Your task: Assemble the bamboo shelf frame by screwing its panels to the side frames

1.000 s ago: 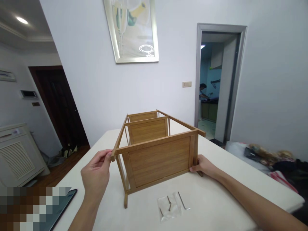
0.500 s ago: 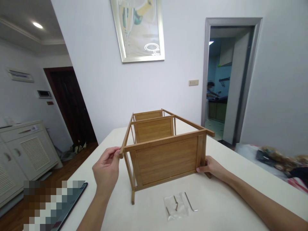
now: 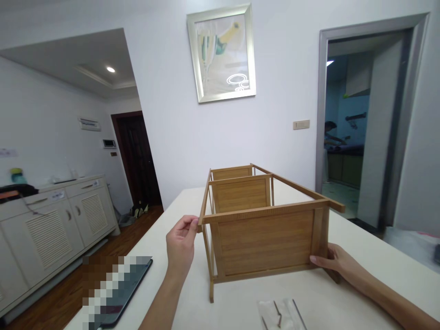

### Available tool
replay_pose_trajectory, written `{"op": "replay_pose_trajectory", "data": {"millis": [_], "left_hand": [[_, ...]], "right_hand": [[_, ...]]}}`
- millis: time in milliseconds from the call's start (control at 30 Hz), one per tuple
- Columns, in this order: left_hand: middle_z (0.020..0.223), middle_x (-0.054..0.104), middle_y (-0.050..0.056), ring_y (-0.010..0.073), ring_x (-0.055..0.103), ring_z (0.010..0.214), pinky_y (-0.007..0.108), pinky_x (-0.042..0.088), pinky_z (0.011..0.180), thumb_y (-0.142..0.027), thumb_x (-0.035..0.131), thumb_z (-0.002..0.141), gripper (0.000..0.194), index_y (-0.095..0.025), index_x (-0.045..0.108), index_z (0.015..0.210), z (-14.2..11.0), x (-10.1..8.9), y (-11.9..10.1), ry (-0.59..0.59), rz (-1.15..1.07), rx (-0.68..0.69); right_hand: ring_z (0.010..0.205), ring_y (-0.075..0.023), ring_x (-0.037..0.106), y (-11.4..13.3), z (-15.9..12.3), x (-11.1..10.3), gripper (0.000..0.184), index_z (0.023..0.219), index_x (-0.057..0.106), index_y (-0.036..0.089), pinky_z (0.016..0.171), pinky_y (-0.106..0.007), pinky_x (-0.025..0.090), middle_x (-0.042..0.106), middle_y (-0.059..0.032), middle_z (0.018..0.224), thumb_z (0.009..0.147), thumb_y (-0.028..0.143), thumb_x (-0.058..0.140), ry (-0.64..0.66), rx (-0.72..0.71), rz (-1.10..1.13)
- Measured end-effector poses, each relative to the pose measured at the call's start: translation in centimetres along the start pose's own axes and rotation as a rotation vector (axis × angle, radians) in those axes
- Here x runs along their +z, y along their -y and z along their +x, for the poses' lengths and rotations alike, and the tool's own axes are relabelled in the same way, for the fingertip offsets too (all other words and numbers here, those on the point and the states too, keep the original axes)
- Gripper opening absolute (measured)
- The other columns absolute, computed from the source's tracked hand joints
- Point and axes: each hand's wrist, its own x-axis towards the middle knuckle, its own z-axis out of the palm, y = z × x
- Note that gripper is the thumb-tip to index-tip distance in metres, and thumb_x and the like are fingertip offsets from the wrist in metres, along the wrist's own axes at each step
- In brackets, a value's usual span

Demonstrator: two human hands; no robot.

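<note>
A bamboo shelf frame [image 3: 264, 238] lies on its side on the white table [image 3: 378, 266], its panels standing upright one behind another. My left hand [image 3: 180, 245] pinches the near left end of the frame's top rail. My right hand [image 3: 338, 263] grips the lower right corner post, fingers wrapped round it. Near the front edge a clear plastic bag with screws [image 3: 275, 314] lies beside a metal hex key [image 3: 299, 314], partly cut off by the frame's bottom edge.
A dark tablet [image 3: 120, 298] lies on the table at my left, partly pixelated. White cabinets [image 3: 51, 224] line the left wall. A framed picture [image 3: 222, 52] hangs ahead. Through the doorway [image 3: 357, 133] at right another person stands at a counter.
The view has swung left and up, so the shelf, hands and screw bag sit further right and lower in the picture. Both hands keep the same hold on the frame.
</note>
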Motion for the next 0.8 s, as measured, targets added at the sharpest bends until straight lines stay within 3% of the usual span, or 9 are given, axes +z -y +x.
{"op": "replay_pose_trajectory", "data": {"millis": [167,267,367,433,500,567,633,800], "left_hand": [[0.07,0.064,-0.001,0.0104,0.056,0.065,0.022,0.047,0.065,-0.037,0.071,0.079,0.022,-0.016,0.068,0.083,0.0,-0.1,0.3,-0.01,-0.028,0.005],[0.071,0.064,-0.001,0.0104,0.056,0.065,0.022,0.046,0.064,-0.038,0.072,0.078,0.023,-0.016,0.068,0.083,0.0,-0.2,0.6,-0.008,-0.048,-0.01],[0.072,0.065,-0.001,0.0107,0.057,0.066,0.022,0.047,0.065,-0.037,0.073,0.077,0.023,-0.016,0.069,0.083,0.0,-0.3,0.7,-0.015,-0.047,-0.031],[0.072,0.066,-0.001,0.0107,0.057,0.066,0.022,0.048,0.066,-0.036,0.074,0.076,0.022,-0.016,0.069,0.084,0.0,-0.3,0.7,-0.027,-0.045,-0.034],[0.072,0.066,-0.001,0.0108,0.058,0.066,0.022,0.048,0.066,-0.036,0.074,0.076,0.022,-0.016,0.069,0.085,-0.1,-0.3,0.6,-0.038,-0.042,-0.034],[0.072,0.066,0.0,0.0111,0.059,0.066,0.022,0.049,0.065,-0.036,0.074,0.076,0.023,-0.015,0.069,0.085,-0.1,-0.2,0.5,-0.046,-0.034,-0.034],[0.071,0.066,0.0,0.0115,0.059,0.065,0.022,0.049,0.064,-0.037,0.073,0.076,0.023,-0.015,0.069,0.084,-0.2,-0.2,0.4,-0.053,-0.019,-0.034],[0.072,0.068,0.001,0.0124,0.062,0.067,0.023,0.053,0.067,-0.038,0.072,0.076,0.023,-0.015,0.069,0.082,0.0,-0.1,0.0,-0.059,0.04,-0.039]], "right_hand": [[0.099,-0.0341,0.065,-0.3,-0.2,0.5,0.062,0.102,0.066,0.016,0.087,-0.042,0.054,0.072,-0.0127,0.099,0.06,0.06,0.076,-0.037,-0.07,-0.001],[0.093,-0.0283,0.065,-0.8,-0.8,0.4,0.064,0.114,0.057,0.018,0.08,-0.04,0.055,0.068,-0.0112,0.101,0.066,0.057,0.073,-0.112,-0.128,-0.067],[0.076,-0.0237,0.062,-1.1,-2.1,0.2,0.06,0.11,0.053,0.016,0.065,-0.039,0.054,0.063,-0.0094,0.092,0.071,0.058,0.068,-0.368,-0.144,-0.254],[0.074,-0.0224,0.059,-0.4,-3.3,0.5,0.052,0.106,0.053,0.015,0.065,-0.039,0.053,0.059,-0.0097,0.092,0.074,0.054,0.067,-0.633,-0.287,-0.404],[0.079,-0.0217,0.057,1.4,-4.6,1.6,0.033,0.102,0.054,0.018,0.069,-0.038,0.051,0.057,-0.0085,0.092,0.082,0.041,0.064,-0.728,-0.548,-0.54],[0.085,-0.0209,0.056,4.2,-5.4,3.5,0.017,0.098,0.055,0.019,0.073,-0.036,0.049,0.057,-0.0071,0.09,0.085,0.025,0.063,-0.662,-0.818,-0.629],[0.084,-0.0194,0.054,7.8,-5.3,5.8,0.017,0.097,0.056,0.019,0.074,-0.035,0.048,0.059,-0.0064,0.088,0.083,0.013,0.064,-0.581,-1.011,-0.655],[0.093,-0.0216,0.053,16.1,-2.2,11.3,0.019,0.104,0.058,0.017,0.083,-0.039,0.044,0.066,-0.0084,0.096,0.086,0.01,0.059,-0.514,-1.207,-0.656]]}}
